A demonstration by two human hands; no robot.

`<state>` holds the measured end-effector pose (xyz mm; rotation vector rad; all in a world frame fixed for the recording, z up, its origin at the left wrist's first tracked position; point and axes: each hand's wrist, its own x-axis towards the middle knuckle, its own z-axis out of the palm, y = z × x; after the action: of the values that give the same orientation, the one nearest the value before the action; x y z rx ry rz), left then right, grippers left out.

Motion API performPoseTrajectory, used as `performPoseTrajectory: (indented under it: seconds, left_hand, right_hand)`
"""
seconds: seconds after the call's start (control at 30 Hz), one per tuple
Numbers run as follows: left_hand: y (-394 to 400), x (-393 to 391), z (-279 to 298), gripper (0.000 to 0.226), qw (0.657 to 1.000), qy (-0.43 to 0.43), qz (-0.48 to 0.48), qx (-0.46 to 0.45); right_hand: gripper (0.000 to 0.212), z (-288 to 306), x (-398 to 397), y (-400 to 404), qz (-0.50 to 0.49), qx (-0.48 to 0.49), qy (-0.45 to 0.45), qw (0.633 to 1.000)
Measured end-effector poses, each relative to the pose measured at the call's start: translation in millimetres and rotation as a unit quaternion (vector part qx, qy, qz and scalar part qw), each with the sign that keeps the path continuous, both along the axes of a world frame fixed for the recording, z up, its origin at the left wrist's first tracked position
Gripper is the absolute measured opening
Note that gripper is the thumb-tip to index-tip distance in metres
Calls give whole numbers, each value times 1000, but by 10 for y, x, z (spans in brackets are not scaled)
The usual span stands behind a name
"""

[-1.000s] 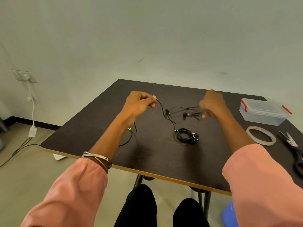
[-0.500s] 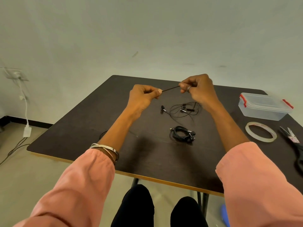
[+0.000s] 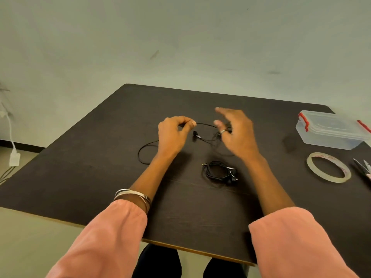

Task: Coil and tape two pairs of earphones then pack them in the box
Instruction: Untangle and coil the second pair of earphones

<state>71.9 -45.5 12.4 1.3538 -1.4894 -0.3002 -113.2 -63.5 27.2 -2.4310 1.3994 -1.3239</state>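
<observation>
On the dark table (image 3: 96, 177) my left hand (image 3: 172, 133) pinches the thin black cable of the loose earphones (image 3: 204, 125) between thumb and forefinger. From the pinch the cable runs right to my right hand (image 3: 236, 133), which is blurred, its fingers spread and fairly straight beside the strands. One earbud (image 3: 195, 135) hangs between the hands, and a slack loop of cable lies on the table left of my left wrist. A second pair of earphones (image 3: 219, 172) lies coiled in a bundle in front of my right wrist.
A clear lidded plastic box (image 3: 329, 130) with red clips stands at the far right. A ring of clear tape (image 3: 329, 167) lies nearer, with scissors (image 3: 361, 167) at the right edge. A charger cable hangs from the wall at left.
Both hands have dropped closer to the table. My right hand has released its pinch on the cable and spread its fingers; my left hand still pinches the cable.
</observation>
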Motion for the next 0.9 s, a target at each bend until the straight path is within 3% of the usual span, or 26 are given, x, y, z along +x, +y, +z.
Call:
performPoseTrajectory:
  seconds: [0.1, 0.23, 0.37, 0.53, 0.63, 0.73, 0.83, 0.9]
  left_hand:
    - [-12, -31, -43, 10, 1000, -9, -16, -17]
    - [24, -8, -57, 10, 998, -5, -56, -6]
    - [33, 47, -84, 11, 999, -14, -48, 1]
    - [50, 158, -106, 10, 1000, -7, -7, 10]
    - [61, 144, -104, 12, 1000, 13, -3, 17]
    - [65, 122, -105, 13, 998, 46, 0, 30]
    - [51, 98, -104, 13, 998, 58, -10, 29]
    - [41, 86, -97, 13, 998, 60, -10, 23]
  right_hand:
    - [36, -70, 155, -35, 57, 47, 34, 997]
    - [17, -108, 137, -54, 75, 20, -12, 997]
    - [12, -98, -40, -32, 11, 10, -129, 992]
    - [15, -79, -328, -27, -124, 7, -302, 945]
    - [15, -96, -374, 1, -134, 1, -264, 955]
    - [37, -94, -283, 48, -112, 5, -173, 979]
    - [53, -44, -151, 107, -31, -28, -81, 996]
    - [62, -15, -79, 131, 51, 13, -5, 999]
